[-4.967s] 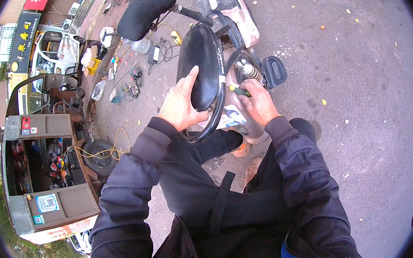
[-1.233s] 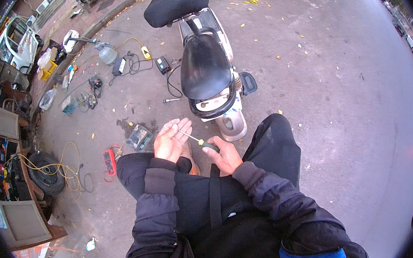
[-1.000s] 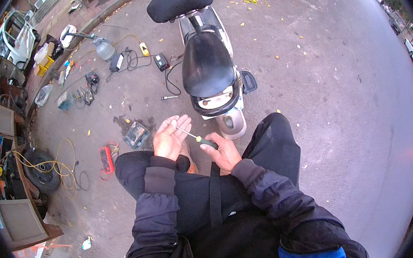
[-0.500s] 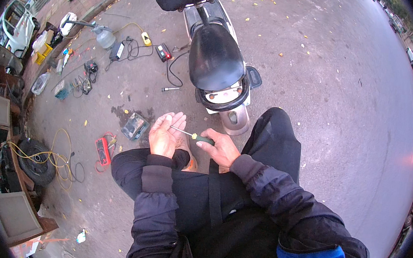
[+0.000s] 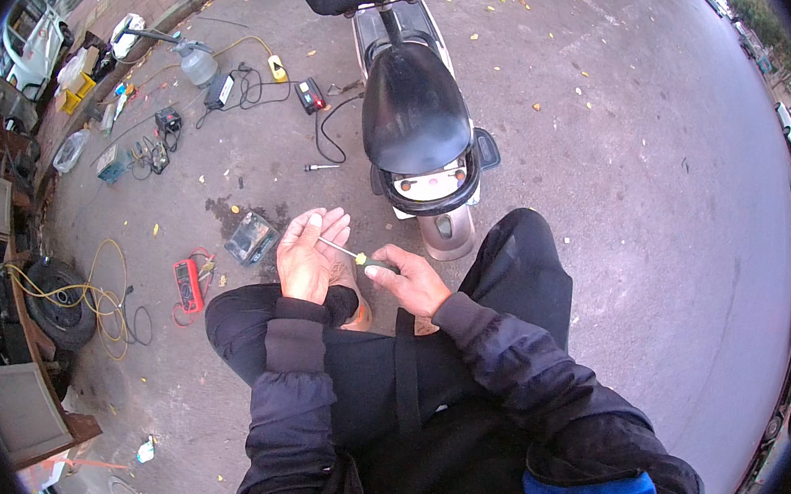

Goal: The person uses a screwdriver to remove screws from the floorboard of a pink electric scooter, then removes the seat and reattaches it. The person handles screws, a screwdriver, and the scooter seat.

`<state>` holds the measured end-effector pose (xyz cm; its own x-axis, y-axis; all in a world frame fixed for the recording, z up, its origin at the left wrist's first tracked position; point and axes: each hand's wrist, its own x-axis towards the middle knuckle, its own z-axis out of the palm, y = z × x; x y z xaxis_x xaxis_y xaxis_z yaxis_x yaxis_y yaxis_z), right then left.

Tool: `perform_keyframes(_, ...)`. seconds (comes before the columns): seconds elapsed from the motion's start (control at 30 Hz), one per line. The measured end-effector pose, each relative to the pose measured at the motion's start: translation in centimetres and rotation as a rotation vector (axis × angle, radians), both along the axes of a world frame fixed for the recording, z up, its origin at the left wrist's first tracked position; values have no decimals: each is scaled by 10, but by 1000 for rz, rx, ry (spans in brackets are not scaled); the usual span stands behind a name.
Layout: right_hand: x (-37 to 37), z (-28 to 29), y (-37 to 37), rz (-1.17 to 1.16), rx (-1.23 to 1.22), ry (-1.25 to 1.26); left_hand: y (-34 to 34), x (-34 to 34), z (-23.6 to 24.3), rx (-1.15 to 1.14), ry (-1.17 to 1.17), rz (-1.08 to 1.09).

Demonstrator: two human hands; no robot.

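My right hand (image 5: 408, 280) is closed around the dark handle of a screwdriver (image 5: 378, 265), which has a yellow collar. Its thin metal shaft points left and slightly up, with the tip at the thumb of my left hand (image 5: 307, 256). That hand is turned palm up, its fingers stretched out. Whether a small part lies in the palm is too fine to make out. Both hands are above my legs, in front of an electric scooter (image 5: 418, 106) with a black seat and a silver rear fender.
Left of my hands lie a dark-cased battery-like box (image 5: 251, 239) and a red multimeter (image 5: 188, 284) with leads. Farther off are a charger (image 5: 220, 92), a red-and-black device (image 5: 310, 96) and a spray bottle (image 5: 196, 64). A tire (image 5: 61, 303) and a wooden cabinet (image 5: 13, 410) stand at left.
The view has shifted slightly, and both hands keep nearly the same pose. The screwdriver remains in my right hand, its tip still at the left thumb.
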<state>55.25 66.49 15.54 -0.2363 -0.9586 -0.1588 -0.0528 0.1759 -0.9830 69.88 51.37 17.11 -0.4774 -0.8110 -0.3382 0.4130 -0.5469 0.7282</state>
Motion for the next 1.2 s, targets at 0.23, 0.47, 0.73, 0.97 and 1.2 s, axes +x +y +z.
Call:
perform_keyframes(0.23,9,-8,-20,-58,-28,-136,6,-2,17,-76,164,26)
perform_keyframes(0.47,11,4,-28,-56,-27,-216,4,-5,14,-100,107,11)
perform_keyframes(0.73,18,8,-24,-80,-41,-282,3,-10,11,-60,83,24)
perform_keyframes(0.97,17,0,-25,-82,-101,-129,8,-15,16,-69,68,-4)
perform_keyframes(1.2,9,14,-21,-133,-178,384,14,-18,22,-121,18,-119)
